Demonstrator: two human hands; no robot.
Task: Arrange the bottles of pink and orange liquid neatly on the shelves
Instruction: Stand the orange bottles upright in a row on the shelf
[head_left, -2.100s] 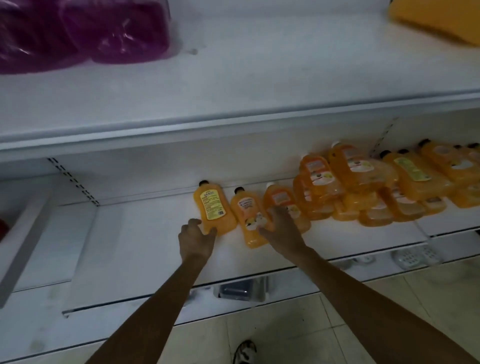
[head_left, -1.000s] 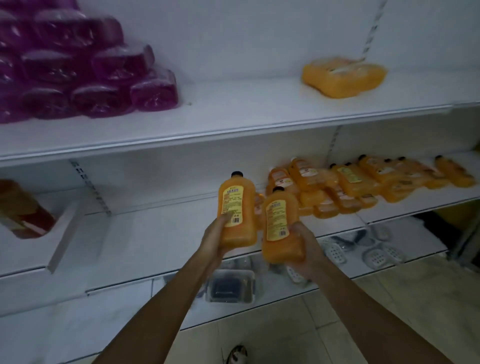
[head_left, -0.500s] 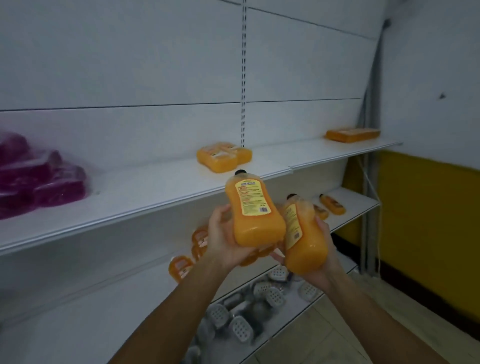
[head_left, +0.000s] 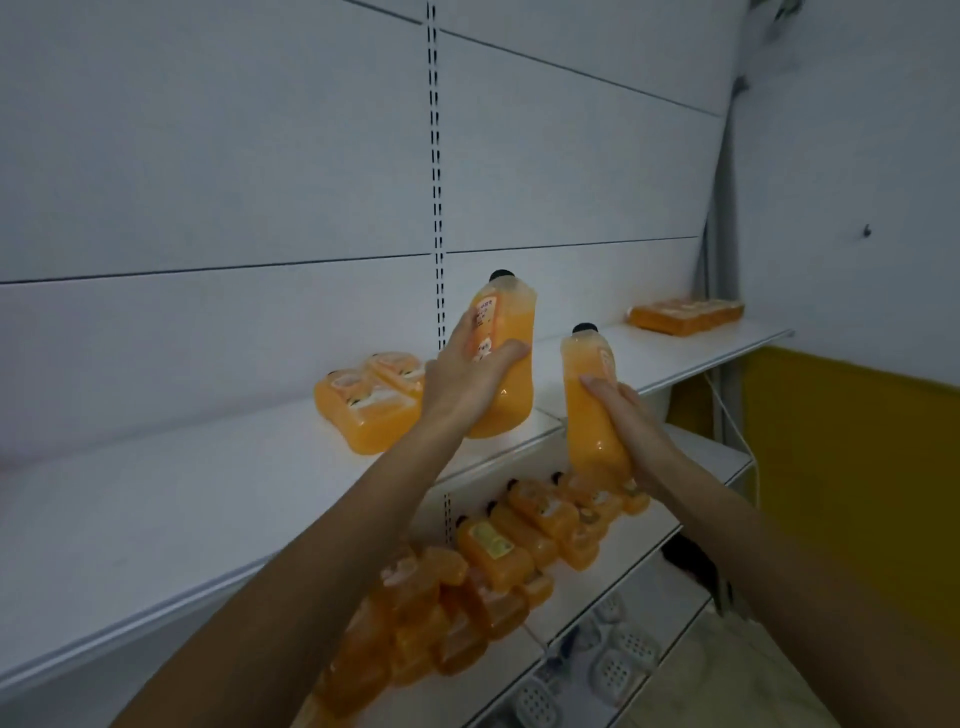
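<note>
**Operator:** At about twelve o'clock in the head view, my left hand is wrapped tight round an orange bottle, cap up, its base low over the front edge of the upper shelf; at one o'clock my right hand is clenched on a second orange bottle, held clear of the shelf and leaning slightly.

**Observer:** What lies nearby?

**Operator:** A flat bundle of orange bottles lies at eleven o'clock on that shelf, just beside my left hand; another pack sits well apart at two o'clock; the lower shelf at five o'clock holds a heap of orange bottles, lying down; no pink ones show.

**Observer:** How would you set these down well?

**Operator:** I judge the left one should go first; lower it flat on its base, upright, close beside the bundle without knocking it; loosen the fingers only once it stands steady; then bring the right one alongside, labels facing outward, caps level; the liquid makes them heavy, so a tilted base could topple one off the edge.
</note>
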